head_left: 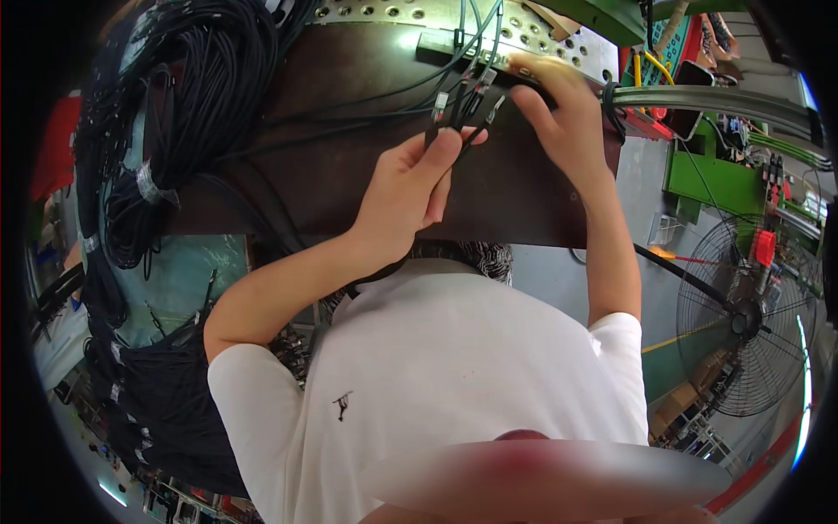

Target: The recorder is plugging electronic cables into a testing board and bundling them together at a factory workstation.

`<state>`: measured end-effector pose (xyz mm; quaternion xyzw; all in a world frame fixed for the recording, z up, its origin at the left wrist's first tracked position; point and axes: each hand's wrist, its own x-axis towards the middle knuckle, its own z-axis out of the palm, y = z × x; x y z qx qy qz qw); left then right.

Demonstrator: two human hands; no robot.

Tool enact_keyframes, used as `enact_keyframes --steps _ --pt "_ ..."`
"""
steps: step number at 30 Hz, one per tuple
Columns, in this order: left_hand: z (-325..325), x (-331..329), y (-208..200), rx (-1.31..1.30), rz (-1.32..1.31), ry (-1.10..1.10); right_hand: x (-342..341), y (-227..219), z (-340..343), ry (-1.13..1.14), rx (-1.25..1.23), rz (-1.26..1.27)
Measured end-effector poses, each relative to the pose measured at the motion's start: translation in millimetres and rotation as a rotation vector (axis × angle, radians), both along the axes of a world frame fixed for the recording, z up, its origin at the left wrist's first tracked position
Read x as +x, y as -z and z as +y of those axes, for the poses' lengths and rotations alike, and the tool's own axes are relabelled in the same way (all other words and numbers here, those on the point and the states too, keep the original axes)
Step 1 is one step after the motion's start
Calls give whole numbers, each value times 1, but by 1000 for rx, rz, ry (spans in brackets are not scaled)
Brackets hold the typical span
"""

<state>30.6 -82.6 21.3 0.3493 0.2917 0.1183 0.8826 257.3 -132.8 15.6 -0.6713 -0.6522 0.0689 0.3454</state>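
Note:
My left hand [410,179] is closed on several black cable ends, with thumb and fingers pinched round them. Small pale connectors [441,105] stick up beyond the fingertips, and one thin metal-tipped end [496,108] points off to the right. To the right, my right hand [563,109] reaches over the table's far side. Its thumb stands apart from the outstretched fingers, which are smeared by motion, and I see nothing held in it. The fingers lie at the right end of a dark bar-shaped fixture [441,51]; whether they touch it I cannot tell.
Black cables [349,112] run across the dark brown table [532,210]. Big coiled bundles [188,96] hang at the left, above another heap of cables [175,410]. A perforated metal plate [585,52] lies at the back. A black wire-caged fan [744,319] stands at right.

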Motion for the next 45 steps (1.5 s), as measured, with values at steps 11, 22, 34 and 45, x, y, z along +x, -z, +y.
enact_keyframes --steps 11,22,34,45 --pt "-17 10 -1 -149 50 -18 -20 2 -31 -52 179 -412" --pt "-7 -3 -2 3 106 -40 -45 9 -1 -29 112 43" --pt "6 4 -17 -229 -35 -70 -26 -13 -6 -140 64 -149" --pt "8 11 -21 97 101 166 -37 -47 -14 -329 217 -696"
